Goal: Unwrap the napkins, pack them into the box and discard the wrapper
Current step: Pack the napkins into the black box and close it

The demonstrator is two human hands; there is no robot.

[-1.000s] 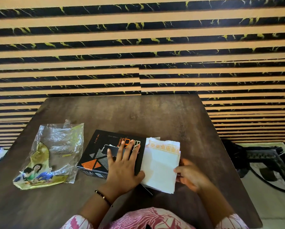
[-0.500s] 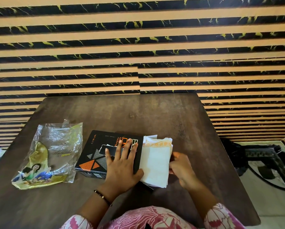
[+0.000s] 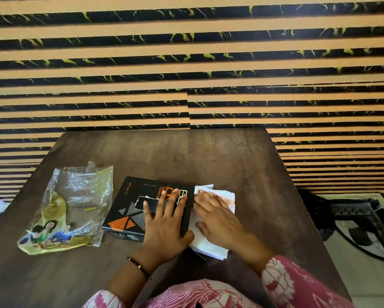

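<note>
On the dark wooden counter (image 3: 208, 156), left hand (image 3: 164, 223) lies flat, fingers spread, atop the black printed cardboard box (image 3: 128, 210). Right hand (image 3: 217, 218) presses flat on white folded napkins (image 3: 208, 247) at the box's right edge; neither grip closes on anything. Crumpled clear-and-yellow plastic wrapper (image 3: 71, 205) lies left of box, apart.

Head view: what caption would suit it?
Left hand steadies the black box; right hand presses napkins in.

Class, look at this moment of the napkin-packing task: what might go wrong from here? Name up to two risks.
1. The right hand presses flat on the napkins at the box's side; pushed in this way, the stack may crumple or jam.
2. The wrapper lies loose beside the box near the table's left edge; it may be forgotten or slide off.
</note>
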